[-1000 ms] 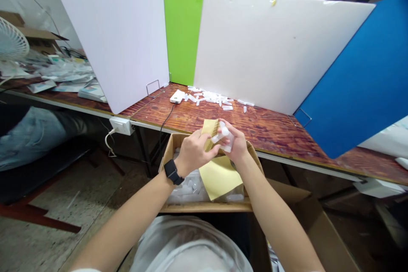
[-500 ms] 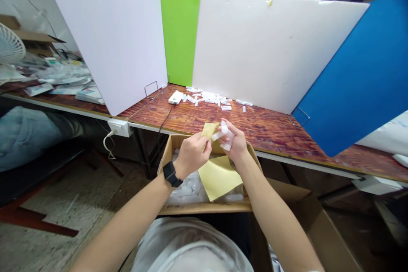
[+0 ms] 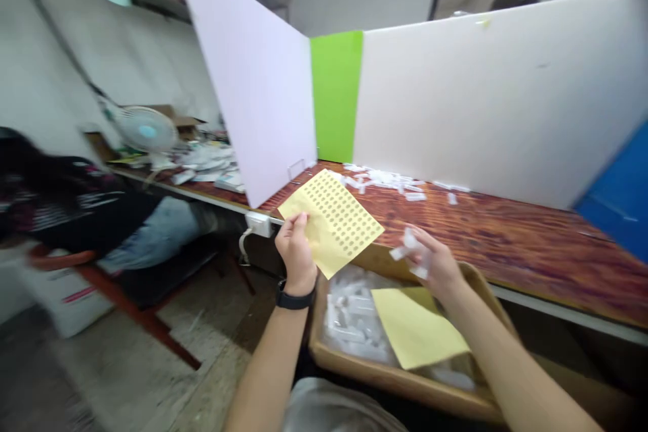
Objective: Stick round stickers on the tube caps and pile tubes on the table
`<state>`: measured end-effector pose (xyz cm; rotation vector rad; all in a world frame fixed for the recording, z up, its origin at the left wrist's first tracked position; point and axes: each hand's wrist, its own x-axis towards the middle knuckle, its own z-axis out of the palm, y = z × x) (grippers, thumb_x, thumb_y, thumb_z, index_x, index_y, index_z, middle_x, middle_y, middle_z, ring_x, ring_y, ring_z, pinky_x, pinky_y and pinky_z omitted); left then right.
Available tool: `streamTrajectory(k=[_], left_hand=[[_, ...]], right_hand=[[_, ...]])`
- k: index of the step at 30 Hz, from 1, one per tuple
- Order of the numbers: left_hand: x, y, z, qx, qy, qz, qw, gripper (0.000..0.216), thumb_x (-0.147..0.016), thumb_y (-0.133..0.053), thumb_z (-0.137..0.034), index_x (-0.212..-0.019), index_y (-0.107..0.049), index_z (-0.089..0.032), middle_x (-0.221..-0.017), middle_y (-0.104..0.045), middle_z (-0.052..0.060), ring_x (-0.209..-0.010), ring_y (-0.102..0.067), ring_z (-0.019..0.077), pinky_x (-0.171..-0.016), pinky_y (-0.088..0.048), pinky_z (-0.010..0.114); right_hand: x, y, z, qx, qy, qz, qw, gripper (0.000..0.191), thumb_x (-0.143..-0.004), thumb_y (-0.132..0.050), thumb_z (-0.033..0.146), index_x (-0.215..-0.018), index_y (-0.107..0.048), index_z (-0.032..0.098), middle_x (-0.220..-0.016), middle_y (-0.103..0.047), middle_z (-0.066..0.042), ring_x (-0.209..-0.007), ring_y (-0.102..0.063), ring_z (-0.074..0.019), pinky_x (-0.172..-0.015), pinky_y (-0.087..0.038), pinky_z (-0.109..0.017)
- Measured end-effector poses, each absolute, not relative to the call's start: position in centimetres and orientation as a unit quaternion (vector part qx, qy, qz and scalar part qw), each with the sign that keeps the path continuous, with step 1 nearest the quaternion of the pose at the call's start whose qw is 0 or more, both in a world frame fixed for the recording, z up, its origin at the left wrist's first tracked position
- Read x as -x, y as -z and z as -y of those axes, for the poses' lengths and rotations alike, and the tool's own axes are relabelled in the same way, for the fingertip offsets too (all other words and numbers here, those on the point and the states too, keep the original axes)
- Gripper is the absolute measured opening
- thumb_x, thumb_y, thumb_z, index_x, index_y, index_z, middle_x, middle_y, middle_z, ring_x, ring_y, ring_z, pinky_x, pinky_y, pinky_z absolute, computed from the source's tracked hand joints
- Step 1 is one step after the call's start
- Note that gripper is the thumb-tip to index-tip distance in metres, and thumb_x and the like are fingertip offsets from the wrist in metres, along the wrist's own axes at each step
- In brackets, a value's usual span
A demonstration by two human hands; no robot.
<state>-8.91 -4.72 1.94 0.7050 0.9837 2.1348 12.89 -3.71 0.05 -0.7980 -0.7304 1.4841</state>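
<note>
Yellow dotted sheet pinched in left hand, grip shut on corner; right hand, grip shut on white plastic pieces, both above cardboard box.

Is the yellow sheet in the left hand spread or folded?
Spread: the yellow sheet is held out flat by the left hand, its rows of dots all showing.

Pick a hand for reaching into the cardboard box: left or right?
Right, probably: the right hand sits over the box, holding small white plastic pieces. The left hand grips a yellow dotted sheet near the box's edge.
</note>
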Motion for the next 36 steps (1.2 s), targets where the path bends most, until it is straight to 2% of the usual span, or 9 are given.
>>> streamTrajectory(k=[4,8,12,15,19,24,31,34,36], left_hand=[[15.3,-0.8,4.1,-0.025,-0.846,-0.359,0.392,0.011,-0.073,-0.054,-0.026,-0.071,-0.054,-0.016,-0.069,-0.06,0.0,-0.06,-0.058,0.0116,-0.057,-0.044,0.022],[19.0,1.2,4.5,0.043,-0.835,-0.351,0.422,0.029,-0.082,-0.041,-0.036,-0.062,-0.048,-0.016,-0.055,-0.054,0.0,-0.047,-0.052,0.0104,-0.047,-0.04,0.021],[19.3,2.2,4.6,0.072,-0.831,-0.315,0.453,0.048,-0.084,-0.022,-0.049,-0.064,-0.05,-0.016,-0.062,-0.058,0.006,-0.054,-0.058,0.0165,-0.049,-0.044,0.026],[19.0,2.6,4.5,0.06,-0.848,-0.242,0.467,0.044,-0.082,-0.029,-0.05,-0.069,-0.054,-0.015,-0.072,-0.062,0.008,-0.063,-0.06,0.0166,-0.051,-0.045,0.025],[18.2,3.1,4.3,-0.029,-0.856,-0.209,0.471,0.009,-0.076,-0.051,-0.016,-0.083,-0.057,-0.017,-0.085,-0.064,0.004,-0.068,-0.061,0.0101,-0.056,-0.045,0.019],[15.9,2.1,5.1,-0.18,-0.814,-0.25,0.493,0.044,-0.069,-0.057,-0.009,-0.11,-0.054,-0.023,-0.105,-0.063,0.004,-0.09,-0.06,0.0149,-0.077,-0.048,0.026],[10.7,-0.8,6.1,-0.439,-0.612,-0.338,0.565,0.052,-0.059,-0.056,-0.007,-0.11,-0.057,-0.018,-0.098,-0.065,0.006,-0.081,-0.061,0.0171,-0.07,-0.049,0.026],[7.4,0.0,5.8,-0.616,-0.444,-0.411,0.504,0.054,-0.056,-0.053,-0.006,-0.108,-0.059,-0.017,-0.088,-0.066,0.008,-0.068,-0.061,0.019,-0.058,-0.047,0.026],[5.4,0.7,5.8,-0.71,-0.363,-0.447,0.405,0.059,-0.054,-0.055,-0.006,-0.112,-0.057,-0.017,-0.088,-0.065,0.011,-0.069,-0.061,0.0224,-0.061,-0.046,0.029]], right_hand=[[-11.4,0.0,3.2,0.378,-0.636,0.338,0.581,0.027,-0.058,-0.066,0.025,-0.085,-0.06,0.023,-0.063,-0.058,-0.001,-0.033,-0.033,-0.0053,-0.026,-0.028,-0.019],[-9.3,0.7,3.4,0.409,-0.648,0.37,0.525,0.024,-0.058,-0.067,0.03,-0.081,-0.061,0.026,-0.061,-0.058,-0.004,-0.032,-0.031,-0.0074,-0.024,-0.026,-0.023],[-8.1,1.6,4.6,0.433,-0.667,0.395,0.46,0.029,-0.057,-0.069,0.032,-0.084,-0.06,0.025,-0.06,-0.059,-0.003,-0.032,-0.032,-0.0076,-0.025,-0.026,-0.023],[-8.0,1.8,5.0,0.44,-0.664,0.408,0.447,0.034,-0.057,-0.07,0.032,-0.089,-0.058,0.025,-0.061,-0.06,-0.003,-0.032,-0.031,-0.0069,-0.026,-0.026,-0.022],[-8.3,1.8,4.9,0.448,-0.657,0.402,0.455,0.037,-0.056,-0.07,0.032,-0.09,-0.057,0.024,-0.061,-0.06,-0.003,-0.032,-0.031,-0.0065,-0.027,-0.026,-0.022],[-8.8,0.8,5.0,0.41,-0.657,0.394,0.495,0.043,-0.055,-0.07,0.025,-0.096,-0.056,0.022,-0.063,-0.061,-0.004,-0.033,-0.034,-0.0065,-0.029,-0.027,-0.02],[-11.3,-0.9,3.4,0.352,-0.547,0.297,0.699,0.02,-0.058,-0.064,0.025,-0.073,-0.053,0.018,-0.051,-0.052,0.006,-0.032,-0.036,-0.0036,-0.031,-0.031,-0.017],[-12.8,-0.1,2.3,0.404,-0.473,0.269,0.735,0.02,-0.056,-0.065,0.023,-0.067,-0.049,0.017,-0.054,-0.058,0.004,-0.033,-0.041,-0.0041,-0.029,-0.029,-0.015],[-13.3,0.5,1.9,0.425,-0.455,0.271,0.734,0.023,-0.056,-0.066,0.024,-0.068,-0.048,0.017,-0.053,-0.058,0.004,-0.033,-0.041,-0.0037,-0.029,-0.029,-0.014]])
